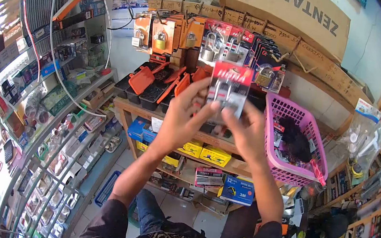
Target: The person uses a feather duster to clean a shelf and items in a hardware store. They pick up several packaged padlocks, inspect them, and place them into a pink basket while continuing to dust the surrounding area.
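Observation:
Both of my hands hold a carded padlock pack (231, 83) in front of the shelf, its red printed top upright and its face toward me. A padlock shackle shows dimly through the blurred front. My left hand (186, 108) grips the lower left edge, with the thumb on the front. Closed on the lower right edge, my right hand (249, 131) also has its thumb on the front. Just behind the pack, more carded padlocks (210, 49) hang from hooks, and an orange-carded padlock (161, 38) hangs farther left.
A pink plastic basket (289, 173) full of small goods stands at the right. Black bins with orange lids (141, 81) sit on the wooden shelf to the left. Overhead lies a large cardboard box (286, 11). Metal racks with small wares (52, 149) line the left side.

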`<action>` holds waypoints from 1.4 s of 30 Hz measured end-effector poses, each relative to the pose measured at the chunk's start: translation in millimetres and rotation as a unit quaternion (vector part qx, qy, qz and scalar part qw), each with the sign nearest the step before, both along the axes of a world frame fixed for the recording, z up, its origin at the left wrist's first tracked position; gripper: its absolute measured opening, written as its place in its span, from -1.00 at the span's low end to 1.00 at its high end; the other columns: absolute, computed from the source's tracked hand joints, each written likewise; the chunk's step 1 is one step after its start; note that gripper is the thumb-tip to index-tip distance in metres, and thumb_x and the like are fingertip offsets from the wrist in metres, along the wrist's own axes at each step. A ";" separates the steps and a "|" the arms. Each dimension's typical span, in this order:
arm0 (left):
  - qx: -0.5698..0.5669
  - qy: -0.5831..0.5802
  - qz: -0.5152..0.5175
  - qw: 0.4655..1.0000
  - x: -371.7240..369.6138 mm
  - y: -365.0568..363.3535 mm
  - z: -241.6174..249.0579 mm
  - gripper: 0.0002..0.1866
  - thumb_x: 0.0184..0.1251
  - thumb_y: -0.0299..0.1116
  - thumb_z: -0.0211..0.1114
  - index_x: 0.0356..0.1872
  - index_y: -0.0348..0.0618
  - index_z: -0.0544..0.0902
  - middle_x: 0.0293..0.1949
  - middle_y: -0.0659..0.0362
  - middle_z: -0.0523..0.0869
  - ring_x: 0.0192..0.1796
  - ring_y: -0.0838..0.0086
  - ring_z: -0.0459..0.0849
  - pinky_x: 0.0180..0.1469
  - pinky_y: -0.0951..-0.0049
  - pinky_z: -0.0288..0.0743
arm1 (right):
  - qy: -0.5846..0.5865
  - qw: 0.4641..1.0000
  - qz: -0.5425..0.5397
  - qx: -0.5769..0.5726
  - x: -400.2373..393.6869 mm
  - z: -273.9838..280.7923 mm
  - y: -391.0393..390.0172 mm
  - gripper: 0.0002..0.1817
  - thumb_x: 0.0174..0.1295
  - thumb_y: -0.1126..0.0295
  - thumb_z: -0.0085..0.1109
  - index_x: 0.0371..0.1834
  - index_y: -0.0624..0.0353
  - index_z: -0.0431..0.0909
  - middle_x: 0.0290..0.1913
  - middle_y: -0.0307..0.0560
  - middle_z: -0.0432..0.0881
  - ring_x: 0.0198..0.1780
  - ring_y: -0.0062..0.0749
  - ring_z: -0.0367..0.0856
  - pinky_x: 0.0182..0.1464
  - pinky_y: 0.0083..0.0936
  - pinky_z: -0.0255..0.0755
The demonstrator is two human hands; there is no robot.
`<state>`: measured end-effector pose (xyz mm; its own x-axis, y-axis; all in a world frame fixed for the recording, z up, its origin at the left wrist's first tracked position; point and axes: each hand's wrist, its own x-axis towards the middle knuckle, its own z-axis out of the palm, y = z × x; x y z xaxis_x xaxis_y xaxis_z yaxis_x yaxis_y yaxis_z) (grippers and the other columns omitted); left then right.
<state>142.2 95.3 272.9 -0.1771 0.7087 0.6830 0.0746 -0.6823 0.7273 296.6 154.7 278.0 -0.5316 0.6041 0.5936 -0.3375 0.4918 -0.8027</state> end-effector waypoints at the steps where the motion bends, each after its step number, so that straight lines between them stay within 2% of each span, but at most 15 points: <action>1: 0.020 0.019 0.007 1.000 -1.8 3.1 12.9 -0.51 0.43 -0.38 0.24 0.28 -0.40 0.38 -0.16 0.15 0.64 -0.18 0.66 0.59 -0.19 0.64 0.50 | 0.005 1.000 -0.010 -0.010 -0.3 15.7 0.2 -0.66 0.36 0.20 0.20 0.04 0.21 0.58 -0.26 -0.18 0.67 -0.38 -0.66 0.60 -0.41 -0.66 0.48; 5: 0.049 -0.002 0.003 0.999 -2.2 24.9 47.5 -0.50 0.40 -0.32 0.29 0.22 -0.45 0.43 -0.30 0.22 0.65 -0.31 0.69 0.59 -0.30 0.65 0.49 | 0.031 0.999 0.005 -0.026 -6.4 54.6 13.1 -0.65 0.36 0.19 0.19 -0.03 0.28 0.57 -0.34 -0.17 0.66 -0.46 -0.61 0.60 -0.48 -0.65 0.45; 8: 0.072 -0.006 -0.003 0.997 -4.7 39.8 62.6 -0.56 0.38 -0.26 0.30 0.05 -0.49 0.54 -0.41 0.26 0.65 -0.42 0.74 0.56 -0.46 0.68 0.43 | 0.042 0.998 0.009 -0.050 -10.2 64.3 25.7 -0.66 0.36 0.18 0.17 -0.09 0.29 0.57 -0.38 -0.16 0.65 -0.49 -0.59 0.60 -0.51 -0.65 0.42; 12: 0.003 0.005 0.002 1.000 -10.9 50.5 60.8 -0.62 0.43 -0.24 0.23 0.08 -0.36 0.58 -0.29 0.26 0.67 -0.35 0.72 0.56 -0.37 0.68 0.45 | 0.047 0.995 -0.007 -0.086 -15.7 60.2 34.0 -0.71 0.37 0.20 0.15 -0.19 0.26 0.57 -0.47 -0.17 0.64 -0.54 -0.60 0.58 -0.54 -0.66 0.40; 14: 0.005 0.014 -0.011 1.000 -12.3 52.0 60.1 -0.66 0.43 -0.23 0.23 0.00 -0.34 0.61 -0.33 0.26 0.66 -0.39 0.72 0.55 -0.40 0.67 0.45 | 0.048 0.994 -0.021 -0.095 -17.1 59.8 34.0 -0.71 0.38 0.20 0.15 -0.20 0.25 0.57 -0.49 -0.18 0.63 -0.56 -0.61 0.57 -0.56 -0.67 0.39; 16: 0.011 -0.002 -0.014 1.000 -9.6 53.9 63.6 -0.67 0.43 -0.23 0.22 -0.03 -0.34 0.62 -0.35 0.26 0.66 -0.41 0.72 0.55 -0.41 0.67 0.45 | 0.060 0.993 0.004 -0.104 -18.1 62.6 32.1 -0.74 0.38 0.22 0.14 -0.14 0.21 0.58 -0.39 -0.24 0.65 -0.52 -0.64 0.58 -0.50 -0.67 0.41; 22: -0.009 -0.018 -0.030 0.999 -11.9 52.5 72.4 -0.69 0.44 -0.23 0.20 -0.09 -0.34 0.63 -0.39 0.27 0.66 -0.45 0.71 0.55 -0.44 0.68 0.42 | 0.084 0.986 -0.003 -0.142 -26.4 69.5 25.7 -0.75 0.38 0.23 0.12 -0.14 0.21 0.58 -0.40 -0.20 0.67 -0.56 -0.62 0.58 -0.53 -0.71 0.42; 27: -0.037 -0.033 -0.037 0.998 -19.0 73.8 44.3 -0.71 0.43 -0.28 0.22 -0.07 -0.36 0.61 -0.41 0.26 0.65 -0.45 0.70 0.55 -0.45 0.68 0.40 | 0.108 0.979 -0.019 -0.173 -44.6 32.0 44.6 -0.70 0.40 0.18 0.10 -0.14 0.24 0.56 -0.47 -0.15 0.64 -0.55 -0.60 0.60 -0.57 -0.69 0.41; 29: -0.029 -0.049 -0.024 0.998 -20.2 89.1 33.0 -0.71 0.41 -0.31 0.27 -0.07 -0.37 0.59 -0.44 0.27 0.63 -0.48 0.72 0.53 -0.47 0.67 0.39 | 0.174 0.960 -0.049 -0.215 -56.5 16.2 58.4 -0.71 0.40 0.18 0.13 -0.10 0.20 0.55 -0.47 -0.20 0.63 -0.54 -0.61 0.59 -0.54 -0.69 0.41; 30: 0.004 -0.064 -0.011 0.998 -21.3 100.1 28.0 -0.68 0.35 -0.29 0.32 -0.17 -0.44 0.58 -0.48 0.20 0.67 -0.53 0.69 0.60 -0.54 0.63 0.45 | 0.195 0.954 -0.051 -0.222 -61.3 11.2 63.7 -0.69 0.37 0.15 0.18 -0.06 0.18 0.54 -0.44 -0.26 0.61 -0.53 -0.64 0.58 -0.52 -0.70 0.39; 35: 0.004 -0.008 0.086 0.996 -30.2 141.7 24.6 -0.67 0.30 -0.26 0.37 -0.19 -0.40 0.61 -0.44 0.11 0.74 -0.48 0.59 0.69 -0.48 0.54 0.53 | 0.252 0.936 -0.103 -0.222 -89.7 4.4 99.6 -0.57 0.30 0.02 0.26 -0.05 0.18 0.53 -0.46 -0.29 0.57 -0.49 -0.68 0.51 -0.46 -0.67 0.35; 37: 0.077 0.055 0.224 0.970 -29.1 157.1 25.0 -0.67 0.27 -0.26 0.38 -0.20 -0.39 0.63 -0.41 0.04 0.76 -0.46 0.49 0.74 -0.41 0.48 0.57 | 0.290 0.902 -0.137 -0.290 -98.5 10.5 104.1 -0.49 0.24 -0.05 0.30 -0.06 0.19 0.54 -0.48 -0.28 0.56 -0.47 -0.65 0.49 -0.39 -0.61 0.36; 38: 0.058 0.064 0.235 0.968 -26.5 152.9 30.1 -0.67 0.27 -0.25 0.38 -0.20 -0.40 0.63 -0.38 -0.01 0.77 -0.41 0.39 0.78 -0.35 0.44 0.59 | 0.286 0.876 -0.140 -0.362 -99.0 16.0 105.7 -0.67 0.26 0.07 0.30 -0.10 0.04 0.55 -0.45 -0.37 0.58 -0.47 -0.64 0.53 -0.46 -0.67 0.40; 41: 0.008 0.069 0.229 0.971 -30.6 155.7 27.4 -0.68 0.27 -0.25 0.38 -0.20 -0.37 0.64 -0.36 -0.04 0.76 -0.32 0.39 0.78 -0.28 0.43 0.59 | 0.299 0.888 -0.104 -0.334 -106.6 3.4 119.8 -0.68 0.26 0.08 0.31 -0.11 0.03 0.55 -0.40 -0.38 0.60 -0.45 -0.64 0.55 -0.45 -0.65 0.40; 42: 0.043 0.106 0.267 0.957 -35.8 160.4 19.5 -0.68 0.29 -0.25 0.37 -0.17 -0.36 0.63 -0.32 -0.05 0.76 -0.29 0.44 0.77 -0.27 0.45 0.58 | 0.289 0.894 -0.098 -0.329 -101.5 -2.4 115.1 -0.70 0.26 0.10 0.31 -0.13 0.03 0.55 -0.39 -0.38 0.60 -0.45 -0.65 0.56 -0.46 -0.66 0.39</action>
<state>106.4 255.6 292.4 -0.3489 0.4959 0.7952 0.5683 -0.5627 0.6003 195.0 269.8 275.7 -0.0973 0.9712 0.2174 -0.7483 0.0726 -0.6594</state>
